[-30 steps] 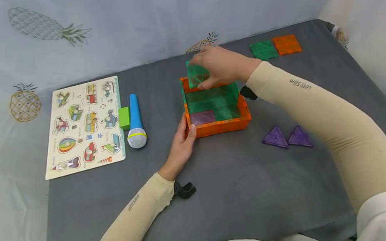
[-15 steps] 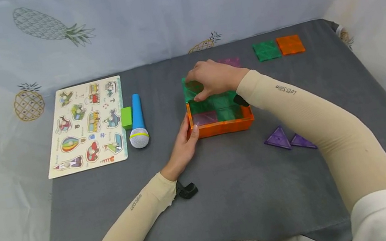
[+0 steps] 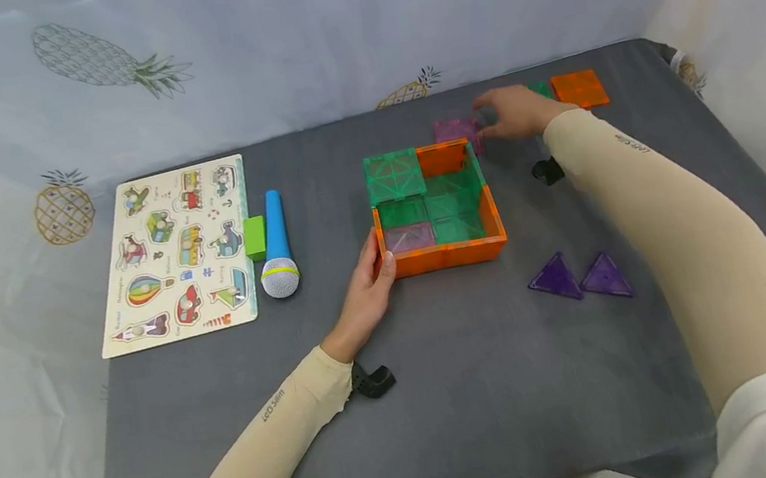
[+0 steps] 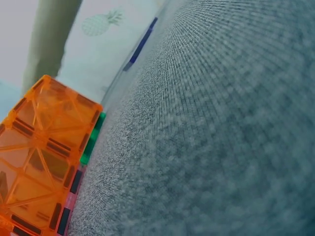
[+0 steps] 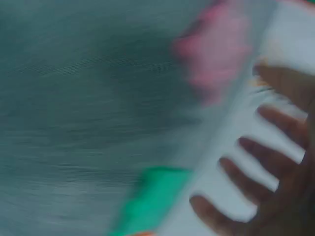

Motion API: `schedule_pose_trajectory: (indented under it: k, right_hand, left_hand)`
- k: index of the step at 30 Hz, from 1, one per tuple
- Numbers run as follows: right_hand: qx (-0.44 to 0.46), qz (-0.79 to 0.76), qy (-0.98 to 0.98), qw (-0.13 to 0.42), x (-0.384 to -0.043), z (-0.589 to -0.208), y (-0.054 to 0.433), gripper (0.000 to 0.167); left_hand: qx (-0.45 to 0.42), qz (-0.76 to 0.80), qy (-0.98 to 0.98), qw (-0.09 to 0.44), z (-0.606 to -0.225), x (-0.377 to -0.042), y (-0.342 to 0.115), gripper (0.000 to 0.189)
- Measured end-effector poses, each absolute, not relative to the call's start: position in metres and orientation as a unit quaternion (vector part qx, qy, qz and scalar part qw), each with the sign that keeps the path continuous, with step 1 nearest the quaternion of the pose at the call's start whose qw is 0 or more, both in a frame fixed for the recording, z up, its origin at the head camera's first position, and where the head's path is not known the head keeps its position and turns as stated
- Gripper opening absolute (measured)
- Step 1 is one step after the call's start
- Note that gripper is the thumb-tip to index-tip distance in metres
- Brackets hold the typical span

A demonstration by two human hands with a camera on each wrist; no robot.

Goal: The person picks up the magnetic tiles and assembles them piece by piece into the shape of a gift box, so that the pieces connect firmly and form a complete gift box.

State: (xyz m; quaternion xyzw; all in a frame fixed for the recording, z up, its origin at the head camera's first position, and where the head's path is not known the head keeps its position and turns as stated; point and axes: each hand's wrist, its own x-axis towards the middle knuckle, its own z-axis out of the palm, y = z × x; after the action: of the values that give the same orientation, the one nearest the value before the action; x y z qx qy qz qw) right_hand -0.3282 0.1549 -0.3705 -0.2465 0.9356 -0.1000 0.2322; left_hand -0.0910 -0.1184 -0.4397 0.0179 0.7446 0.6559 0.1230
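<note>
Presently, I see on my head feed a translucent magnetic-tile box (image 3: 449, 256) standing near the middle of the grey counter (image 3: 482, 390), and I take it as my dial's centre. My left hand (image 3: 360, 297), at eight o'clock, grips its near corner, thumb against the orange front wall and fingers along the side. A green square tile (image 3: 394, 177) lies across the box's top at its eleven o'clock corner, covering only part of the opening. Through the rest I make out green floor panels and a purple floor panel (image 3: 409, 237) in the seven o'clock corner.

My right hand (image 3: 517, 112), at one to two o'clock, holds nothing; the right wrist feed shows its fingers spread wide. It is just beside a pinkish-purple square tile (image 3: 455, 132) at one o'clock, whether touching I cannot tell. Out at two o'clock lie an orange square tile (image 3: 580, 89) and, mostly hidden behind that hand, a second green tile (image 3: 541, 89).

At four o'clock rest two purple triangle tiles (image 3: 555, 278). Toward nine o'clock I see a blue toy microphone (image 3: 274, 244), a lime-green block (image 3: 255, 238) beside it and a vehicle peg puzzle (image 3: 171, 256).
</note>
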Motion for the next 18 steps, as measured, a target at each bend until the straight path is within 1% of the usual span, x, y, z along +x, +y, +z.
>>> schedule_pose_trajectory:
  k: [2,4,8,10,12,15,17,18]
  right_hand:
    - [-0.256,-0.100,0.925,0.262,-0.334,-0.387,0.164,0.065]
    - [-0.267,-0.120,0.920,0.261,-0.335,-0.401,0.169,0.067]
    - [-0.268,-0.152,0.925,0.221,-0.331,-0.418,0.170,0.058]
    - [-0.257,-0.144,0.934,0.200,-0.329,-0.420,0.171,0.058]
    - [-0.238,-0.134,0.945,0.180,-0.326,-0.416,0.172,0.064]
    - [-0.199,-0.145,0.960,0.135,-0.318,-0.399,0.176,0.074]
    - [-0.189,-0.183,0.959,0.102,-0.310,-0.383,0.177,0.077]
    - [-0.199,-0.202,0.955,0.088,-0.307,-0.375,0.177,0.076]
  left_hand:
    - [0.020,0.655,0.744,0.127,-0.439,-0.092,-0.119,0.065]
    - [0.021,0.661,0.739,0.133,-0.438,-0.092,-0.118,0.065]
    - [0.025,0.665,0.732,0.144,-0.426,-0.091,-0.116,0.064]
    - [0.025,0.663,0.733,0.148,-0.417,-0.089,-0.116,0.063]
    - [0.023,0.657,0.738,0.151,-0.409,-0.087,-0.115,0.063]
    - [0.017,0.651,0.744,0.150,-0.404,-0.086,-0.115,0.063]
    - [0.013,0.648,0.747,0.150,-0.402,-0.085,-0.115,0.063]
    - [0.011,0.646,0.748,0.150,-0.402,-0.084,-0.116,0.063]
